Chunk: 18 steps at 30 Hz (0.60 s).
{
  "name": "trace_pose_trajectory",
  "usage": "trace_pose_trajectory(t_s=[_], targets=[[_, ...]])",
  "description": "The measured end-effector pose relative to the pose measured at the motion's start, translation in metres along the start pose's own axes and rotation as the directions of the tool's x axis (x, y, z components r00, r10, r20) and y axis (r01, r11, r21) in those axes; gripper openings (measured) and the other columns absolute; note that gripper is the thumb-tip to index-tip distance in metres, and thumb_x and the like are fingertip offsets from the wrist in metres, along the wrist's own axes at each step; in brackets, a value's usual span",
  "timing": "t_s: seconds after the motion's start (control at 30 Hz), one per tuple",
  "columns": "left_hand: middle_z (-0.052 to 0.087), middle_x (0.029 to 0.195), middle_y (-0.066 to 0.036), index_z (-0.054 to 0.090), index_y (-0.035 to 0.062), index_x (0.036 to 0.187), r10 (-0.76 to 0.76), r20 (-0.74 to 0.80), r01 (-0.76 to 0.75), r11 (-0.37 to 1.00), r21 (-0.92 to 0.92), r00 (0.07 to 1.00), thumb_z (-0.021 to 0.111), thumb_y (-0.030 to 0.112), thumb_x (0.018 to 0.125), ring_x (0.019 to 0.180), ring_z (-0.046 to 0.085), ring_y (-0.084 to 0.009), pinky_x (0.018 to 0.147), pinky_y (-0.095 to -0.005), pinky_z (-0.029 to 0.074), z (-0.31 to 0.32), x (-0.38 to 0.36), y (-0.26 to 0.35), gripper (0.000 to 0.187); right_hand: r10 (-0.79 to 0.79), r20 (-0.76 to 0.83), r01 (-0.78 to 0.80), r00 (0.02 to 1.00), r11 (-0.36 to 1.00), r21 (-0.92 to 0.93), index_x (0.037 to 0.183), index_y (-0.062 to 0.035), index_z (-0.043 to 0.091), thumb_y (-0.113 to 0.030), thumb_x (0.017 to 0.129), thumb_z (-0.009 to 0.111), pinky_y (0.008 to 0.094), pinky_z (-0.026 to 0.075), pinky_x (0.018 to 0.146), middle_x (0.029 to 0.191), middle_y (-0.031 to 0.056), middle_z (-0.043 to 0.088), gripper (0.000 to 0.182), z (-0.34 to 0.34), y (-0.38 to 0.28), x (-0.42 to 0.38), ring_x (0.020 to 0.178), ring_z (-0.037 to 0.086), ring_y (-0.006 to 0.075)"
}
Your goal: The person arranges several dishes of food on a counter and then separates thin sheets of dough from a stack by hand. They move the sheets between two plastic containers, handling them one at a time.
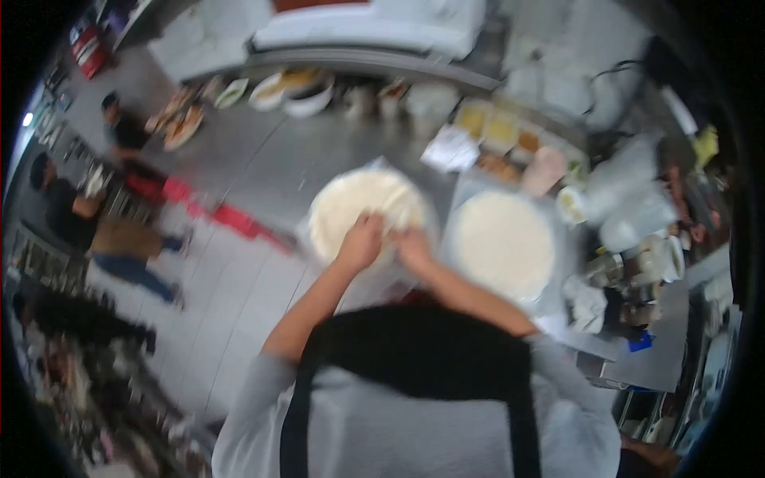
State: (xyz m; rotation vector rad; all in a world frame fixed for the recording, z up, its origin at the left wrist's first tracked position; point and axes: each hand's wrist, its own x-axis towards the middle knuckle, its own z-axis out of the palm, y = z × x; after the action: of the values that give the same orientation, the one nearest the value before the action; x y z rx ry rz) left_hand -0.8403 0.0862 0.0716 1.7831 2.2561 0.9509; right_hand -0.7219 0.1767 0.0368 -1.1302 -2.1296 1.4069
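Two pale, round, flat sheets that look like dough lie on the steel counter in front of me. Over the left round, both my hands are close together. My left hand is closed, knuckles up, near the middle of that round. Beside it, my right hand has its fingers drawn together at some whitish stuff, too blurred to name. What sits inside either hand is hidden. To the right, apart from my hands, the other round rests on a plastic sheet.
Food trays with yellow and orange contents stand at the back right, near crumpled foil. White bowls line the counter's rear. Plastic bags crowd the right side. Two people stand across the tiled floor on the left.
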Motion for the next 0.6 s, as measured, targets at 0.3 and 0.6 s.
trace_pose_trajectory(t_s=[0.3, 0.6], targets=[[0.059, 0.100, -0.021, 0.050, 0.0068, 0.115, 0.122, 0.194, -0.156, 0.973, 0.171, 0.973, 0.074, 0.036, 0.065, 0.088, 0.059, -0.0360, 0.076, -0.0421, 0.048, -0.040, 0.030, 0.024, 0.064, -0.225, -0.139, 0.218, 0.964, 0.974, -0.065, 0.076, 0.0024, 0.061, -0.041, 0.081, 0.058, 0.0406, 0.045, 0.059, 0.068, 0.0187, 0.060, 0.044, -0.008, -0.018, 0.009, 0.063, 0.059, 0.0300], [0.061, 0.083, -0.023, 0.048, -0.0003, 0.106, 0.241, 0.117, -0.252, 0.964, 0.085, 0.963, 0.070, 0.025, 0.069, 0.080, 0.060, -0.0394, 0.071, -0.0429, 0.048, -0.016, 0.036, -0.017, 0.049, -0.215, 0.049, 0.212, 0.975, 0.976, 0.057, 0.066, 0.0000, 0.047, -0.030, 0.075, 0.065, 0.0360, 0.041, 0.055, 0.058, 0.0131, 0.049, 0.036, -0.019, -0.029, 0.001, 0.056, 0.050, 0.0228]])
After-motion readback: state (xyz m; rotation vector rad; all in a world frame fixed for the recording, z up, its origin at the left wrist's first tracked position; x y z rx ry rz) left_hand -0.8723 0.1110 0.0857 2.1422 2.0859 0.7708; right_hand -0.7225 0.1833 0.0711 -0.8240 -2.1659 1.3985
